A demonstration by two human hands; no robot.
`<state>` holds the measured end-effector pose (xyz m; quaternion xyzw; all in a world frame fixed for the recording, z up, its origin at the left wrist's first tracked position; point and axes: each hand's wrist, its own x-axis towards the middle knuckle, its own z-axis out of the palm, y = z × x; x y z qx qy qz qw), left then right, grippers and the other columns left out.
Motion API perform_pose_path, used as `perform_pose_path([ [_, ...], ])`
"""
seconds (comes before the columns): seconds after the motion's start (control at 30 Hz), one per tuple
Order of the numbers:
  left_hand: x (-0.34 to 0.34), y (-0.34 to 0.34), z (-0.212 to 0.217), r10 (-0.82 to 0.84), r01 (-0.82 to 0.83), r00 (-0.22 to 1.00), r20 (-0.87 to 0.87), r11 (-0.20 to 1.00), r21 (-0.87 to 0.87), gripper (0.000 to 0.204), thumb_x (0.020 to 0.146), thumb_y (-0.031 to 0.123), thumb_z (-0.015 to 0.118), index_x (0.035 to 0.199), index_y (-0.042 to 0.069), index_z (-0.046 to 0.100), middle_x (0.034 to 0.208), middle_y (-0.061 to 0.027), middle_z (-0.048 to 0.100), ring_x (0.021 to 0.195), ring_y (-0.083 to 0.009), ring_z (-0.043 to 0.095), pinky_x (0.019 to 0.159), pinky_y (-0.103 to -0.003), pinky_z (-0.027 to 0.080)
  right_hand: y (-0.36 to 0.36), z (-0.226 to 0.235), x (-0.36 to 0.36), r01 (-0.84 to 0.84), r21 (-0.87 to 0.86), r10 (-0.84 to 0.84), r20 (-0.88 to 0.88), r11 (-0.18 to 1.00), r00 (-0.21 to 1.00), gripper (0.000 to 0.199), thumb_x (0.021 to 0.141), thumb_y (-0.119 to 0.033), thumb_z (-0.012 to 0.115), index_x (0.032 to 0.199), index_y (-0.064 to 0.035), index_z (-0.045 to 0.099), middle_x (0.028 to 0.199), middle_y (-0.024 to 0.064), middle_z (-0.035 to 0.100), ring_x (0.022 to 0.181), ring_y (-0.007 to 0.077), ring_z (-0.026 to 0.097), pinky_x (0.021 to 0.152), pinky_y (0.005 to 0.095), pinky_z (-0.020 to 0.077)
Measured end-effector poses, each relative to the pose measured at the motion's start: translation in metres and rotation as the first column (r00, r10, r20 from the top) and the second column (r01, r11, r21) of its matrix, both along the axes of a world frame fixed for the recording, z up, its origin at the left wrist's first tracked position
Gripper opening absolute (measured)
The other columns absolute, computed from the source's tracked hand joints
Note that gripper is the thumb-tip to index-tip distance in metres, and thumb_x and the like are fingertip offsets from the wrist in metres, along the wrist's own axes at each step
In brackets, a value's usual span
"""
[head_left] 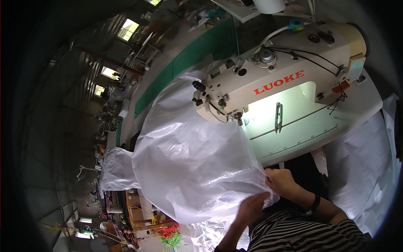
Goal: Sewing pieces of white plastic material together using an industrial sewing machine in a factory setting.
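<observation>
A large, crinkled white plastic sheet [189, 159] spreads over the left part of the sewing table. Its upper part runs under the head of a cream-coloured sewing machine [235, 92]. At the sheet's near right edge, close to my body, my right hand [282, 181] is closed with its fingertips pinching the gathered edge. Just below and left of it, my left hand [253, 208] grips the same edge, a little blurred, with its fingertips partly hidden. A pair of thread snips [278, 118] lies on the lit machine bed beyond my hands.
More white sheeting [361, 164] hangs at the right. A green strip [189, 54] borders the table's far side. Red and green strings [170, 235] lie at the lower left, near a cluttered row of workstations. Thin black cables [333, 101] dangle at the machine's right end.
</observation>
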<state>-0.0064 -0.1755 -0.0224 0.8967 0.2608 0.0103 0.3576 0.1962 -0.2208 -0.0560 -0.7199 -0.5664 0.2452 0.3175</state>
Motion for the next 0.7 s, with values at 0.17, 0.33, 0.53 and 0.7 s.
perform_pose_path([
  [0.17, -0.062, 0.132, 0.069, 0.445, -0.106, 0.889, -0.108, 0.429, 0.897, 0.078, 0.075, 0.007, 0.068, 0.147, 0.016, 0.039, 0.156, -0.0102, 0.031, 0.146, -0.0326, 0.027, 0.117, -0.059, 0.020, -0.001, -0.007, 0.000, -0.091, 0.028, 0.094, -0.106, 0.995, 0.990, 0.015, 0.087, -0.017, 0.060, 0.086, -0.0025, 0.057, 0.073, 0.0183, 0.064, 0.068, 0.0391, 0.065, 0.064, 0.0482, 0.0518],
  [0.33, -0.151, 0.194, 0.104, 0.583, -0.171, 0.809, -0.076, 0.358, 0.918, 0.066, 0.075, -0.001, 0.065, 0.138, 0.012, 0.049, 0.148, -0.0116, 0.043, 0.138, -0.0336, 0.040, 0.112, -0.053, 0.033, -0.002, -0.012, 0.000, -0.122, 0.004, 0.120, -0.228, 0.992, 0.966, 0.016, 0.089, -0.017, 0.059, 0.088, -0.0010, 0.056, 0.072, 0.0192, 0.064, 0.070, 0.0400, 0.065, 0.065, 0.0488, 0.0504],
  [0.53, -0.161, 0.214, 0.142, 0.434, -0.225, 0.887, 0.156, 0.113, 0.968, 0.034, 0.071, -0.005, 0.061, 0.103, 0.005, 0.066, 0.112, -0.0102, 0.068, 0.110, -0.0321, 0.062, 0.097, -0.044, 0.048, 0.001, -0.019, 0.001, -0.169, 0.006, 0.166, -0.234, 0.986, 0.958, 0.018, 0.091, -0.018, 0.057, 0.091, -0.0003, 0.055, 0.073, 0.0205, 0.063, 0.071, 0.0405, 0.064, 0.065, 0.0481, 0.0496],
  [0.7, -0.132, 0.144, 0.242, 0.486, -0.037, 0.869, -0.094, 0.252, 0.967, 0.014, 0.075, 0.004, 0.064, 0.089, 0.005, 0.063, 0.087, -0.0123, 0.066, 0.082, -0.0344, 0.065, 0.072, -0.042, 0.051, -0.001, -0.003, 0.006, -0.229, -0.043, 0.213, -0.229, 0.972, 0.950, 0.019, 0.094, -0.020, 0.055, 0.097, -0.0016, 0.056, 0.072, 0.0207, 0.063, 0.071, 0.0411, 0.064, 0.066, 0.0492, 0.0503],
])
